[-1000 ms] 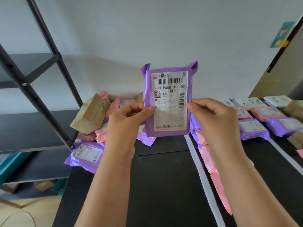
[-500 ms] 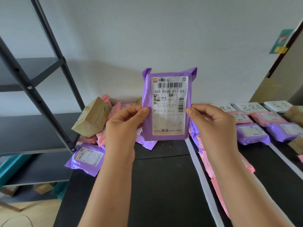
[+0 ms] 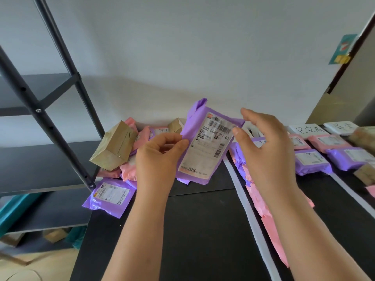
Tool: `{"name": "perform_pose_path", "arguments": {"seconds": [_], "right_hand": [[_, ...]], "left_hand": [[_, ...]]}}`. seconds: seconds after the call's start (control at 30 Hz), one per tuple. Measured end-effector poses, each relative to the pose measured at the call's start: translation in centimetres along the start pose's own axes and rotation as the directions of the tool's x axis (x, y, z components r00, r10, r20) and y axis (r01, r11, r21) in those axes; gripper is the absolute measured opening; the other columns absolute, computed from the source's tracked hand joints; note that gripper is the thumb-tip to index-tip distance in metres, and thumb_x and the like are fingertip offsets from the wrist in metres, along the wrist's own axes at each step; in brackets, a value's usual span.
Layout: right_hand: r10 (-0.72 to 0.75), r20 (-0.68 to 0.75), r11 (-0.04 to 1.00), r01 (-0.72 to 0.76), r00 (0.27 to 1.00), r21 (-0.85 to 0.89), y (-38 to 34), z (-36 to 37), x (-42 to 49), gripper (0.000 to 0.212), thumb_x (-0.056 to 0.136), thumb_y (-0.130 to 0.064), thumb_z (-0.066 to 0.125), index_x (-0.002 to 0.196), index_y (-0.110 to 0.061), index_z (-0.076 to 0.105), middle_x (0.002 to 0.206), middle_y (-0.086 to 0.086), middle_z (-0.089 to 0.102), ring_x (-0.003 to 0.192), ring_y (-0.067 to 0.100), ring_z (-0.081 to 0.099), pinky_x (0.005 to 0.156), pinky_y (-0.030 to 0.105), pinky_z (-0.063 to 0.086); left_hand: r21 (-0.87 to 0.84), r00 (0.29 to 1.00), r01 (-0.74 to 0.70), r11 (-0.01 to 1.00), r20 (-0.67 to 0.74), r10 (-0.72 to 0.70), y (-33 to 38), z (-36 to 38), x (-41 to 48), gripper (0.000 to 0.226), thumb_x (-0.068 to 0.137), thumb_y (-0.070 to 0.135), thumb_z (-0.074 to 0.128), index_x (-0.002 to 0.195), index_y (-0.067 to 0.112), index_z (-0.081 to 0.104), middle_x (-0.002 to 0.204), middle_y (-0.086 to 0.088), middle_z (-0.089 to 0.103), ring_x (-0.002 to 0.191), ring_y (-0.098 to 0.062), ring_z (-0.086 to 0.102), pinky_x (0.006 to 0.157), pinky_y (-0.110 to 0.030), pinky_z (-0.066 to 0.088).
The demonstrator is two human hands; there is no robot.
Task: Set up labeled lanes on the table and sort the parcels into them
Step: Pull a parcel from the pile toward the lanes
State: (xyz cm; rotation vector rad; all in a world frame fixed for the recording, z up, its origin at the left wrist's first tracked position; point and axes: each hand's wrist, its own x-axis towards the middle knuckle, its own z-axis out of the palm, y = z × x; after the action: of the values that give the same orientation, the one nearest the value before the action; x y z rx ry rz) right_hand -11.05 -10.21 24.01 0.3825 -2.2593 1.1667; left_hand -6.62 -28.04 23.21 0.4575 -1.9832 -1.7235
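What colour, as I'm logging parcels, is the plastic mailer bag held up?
The plastic mailer bag is purple with a white label; head view.

black metal shelf rack [image 3: 40,111]: seen left of the left hand [image 3: 157,159] | teal sticker [image 3: 345,45]: seen above-right of the right hand [image 3: 267,147]

Left hand [image 3: 160,157] pinches (right hand [image 3: 267,151] loose).

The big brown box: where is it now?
In the head view the big brown box lies tilted on pink parcels far left on the table, beside the shelf post, left of the left hand pinching the purple parcel.
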Motion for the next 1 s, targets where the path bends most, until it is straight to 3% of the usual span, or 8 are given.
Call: {"name": "perform_pose_path", "arguments": {"seconds": [0.1, 0.23, 0.33, 0.6, 0.73, 0.87, 0.93, 1.0], "right_hand": [[-0.018, 0.047, 0.998, 0.021, 0.999, -0.062, 0.6, 0.3, -0.5, 0.038, 0.091, -0.027, 0.068, 0.128, -0.017, 0.065, 0.116, -0.005, 0.065, 0.111, 0.018, 0.056, 0.096, 0.052, 0.047], [0.012, 0.052, 0.994, -0.006, 0.999, -0.112, 1.3, -0.2, -1.3, 0.026, 0.092, -0.023, 0.068, 0.116, -0.015, 0.071, 0.098, -0.011, 0.061, 0.096, 0.017, 0.057, 0.085, 0.050, 0.051], [0.035, 0.027, 0.995, -0.033, 0.999, -0.091, 1.6, -0.9, -2.0, 0.019, 0.090, -0.022, 0.070, 0.108, -0.018, 0.075, 0.094, -0.010, 0.067, 0.088, 0.013, 0.061, 0.078, 0.044, 0.055], [0.098, -0.078, 0.988, -0.106, 0.992, -0.108, 1.7, -2.1, -4.5, 0.018, 0.087, -0.029, 0.067, 0.097, -0.019, 0.078, 0.089, -0.008, 0.072, 0.085, 0.014, 0.068, 0.084, 0.050, 0.055], [0.201, -0.137, 0.960, -0.223, 0.970, -0.170, 2.5, -3.5, -6.2, 0.007, 0.090, -0.016, 0.071, 0.094, -0.015, 0.076, 0.089, -0.010, 0.069, 0.082, 0.007, 0.068, 0.070, 0.037, 0.059], [0.391, -0.228, 0.896, -0.426, 0.892, -0.128, 4.2, -6.0, -8.3, 0.011, 0.092, -0.019, 0.069, 0.100, -0.014, 0.074, 0.098, -0.005, 0.070, 0.085, 0.001, 0.065, 0.059, 0.008, 0.049], [0.464, -0.290, 0.860, -0.504, 0.837, -0.079, 5.2, -7.8, -9.2, 0.009, 0.092, -0.020, 0.068, 0.099, -0.015, 0.073, 0.096, -0.007, 0.068, 0.082, -0.004, 0.062, 0.058, 0.000, 0.043], [0.526, -0.344, 0.828, -0.561, 0.777, 0.001, 6.1, -9.8, -9.9, 0.004, 0.093, -0.021, 0.068, 0.095, -0.019, 0.071, 0.091, -0.008, 0.068, 0.080, -0.005, 0.063, 0.055, 0.005, 0.045]], "left_hand": [[0.063, 0.998, -0.062, 0.996, 0.020, 0.061, -0.1, 0.4, -0.3, 0.006, 0.086, 0.020, 0.075, 0.090, 0.024, 0.076, 0.083, 0.008, 0.073, 0.080, -0.015, 0.070, 0.071, -0.039, 0.059], [0.091, 0.993, -0.106, 0.990, 0.063, 0.101, -0.3, 1.1, -0.5, 0.011, 0.085, 0.023, 0.076, 0.086, 0.034, 0.073, 0.086, 0.010, 0.072, 0.084, -0.017, 0.068, 0.074, -0.039, 0.059], [0.090, 0.988, -0.143, 0.986, 0.070, 0.137, -0.6, 1.4, -0.5, 0.018, 0.084, 0.023, 0.077, 0.082, 0.040, 0.070, 0.084, 0.015, 0.072, 0.082, -0.011, 0.067, 0.072, -0.030, 0.056], [0.018, 0.982, -0.141, 0.990, 0.126, 0.138, -2.4, 2.9, -1.0, 0.018, 0.084, 0.022, 0.077, 0.086, 0.039, 0.073, 0.090, 0.020, 0.071, 0.091, -0.001, 0.063, 0.082, -0.024, 0.051], [0.030, 0.978, -0.146, 0.989, 0.154, 0.140, -3.5, 4.2, -1.9, 0.027, 0.087, 0.024, 0.075, 0.111, 0.035, 0.071, 0.115, 0.020, 0.065, 0.106, -0.001, 0.058, 0.089, -0.024, 0.050], [0.030, 0.973, -0.067, 0.997, 0.224, 0.058, -4.6, 6.3, -4.5, 0.050, 0.088, 0.026, 0.073, 0.135, 0.030, 0.056, 0.125, 0.018, 0.057, 0.105, 0.002, 0.054, 0.077, -0.007, 0.042], [0.035, 0.961, -0.010, 0.999, 0.276, 0.000, -4.9, 7.5, -6.1, 0.054, 0.088, 0.028, 0.073, 0.138, 0.026, 0.053, 0.129, 0.013, 0.059, 0.113, -0.003, 0.056, 0.081, -0.009, 0.044], [0.059, 0.937, 0.039, 0.998, 0.345, -0.057, -4.9, 9.0, -7.7, 0.053, 0.088, 0.033, 0.071, 0.138, 0.025, 0.054, 0.126, 0.010, 0.062, 0.115, -0.008, 0.058, 0.085, -0.019, 0.048]]}}
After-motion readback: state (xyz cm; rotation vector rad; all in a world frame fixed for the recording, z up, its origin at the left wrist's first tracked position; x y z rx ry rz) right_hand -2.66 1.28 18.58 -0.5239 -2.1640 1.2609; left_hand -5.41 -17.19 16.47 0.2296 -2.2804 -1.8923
